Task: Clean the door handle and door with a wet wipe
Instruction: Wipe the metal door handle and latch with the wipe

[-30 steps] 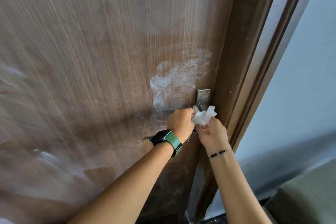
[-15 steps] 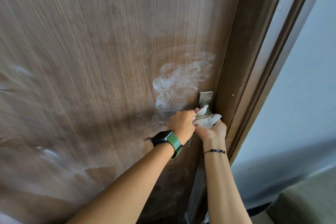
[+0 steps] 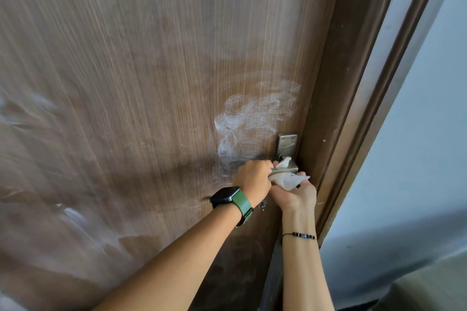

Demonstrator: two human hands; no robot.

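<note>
A brown wood-grain door point(image 3: 139, 108) fills most of the view, with whitish wet smears above the handle. The metal door handle point(image 3: 284, 168) sits on a silver backplate point(image 3: 287, 142) near the door's right edge. My left hand point(image 3: 254, 179), with a green-strapped watch on the wrist, is closed around the lever's free end. My right hand point(image 3: 295, 194), with a bead bracelet on the wrist, holds the white wet wipe point(image 3: 288, 179) up against the handle from below. A bit of the wipe also shows above the lever.
The dark brown door frame point(image 3: 353, 108) runs along the right of the door, close to my right hand. Beyond it is a pale wall point(image 3: 417, 146). A grey-green surface point(image 3: 429, 288) shows at the bottom right. Keys point(image 3: 262, 206) hang just below my left hand.
My right hand has turned palm-up and dropped under the lever, bringing the wipe from above the handle to beneath it. My left hand has kept its hold on the lever.
</note>
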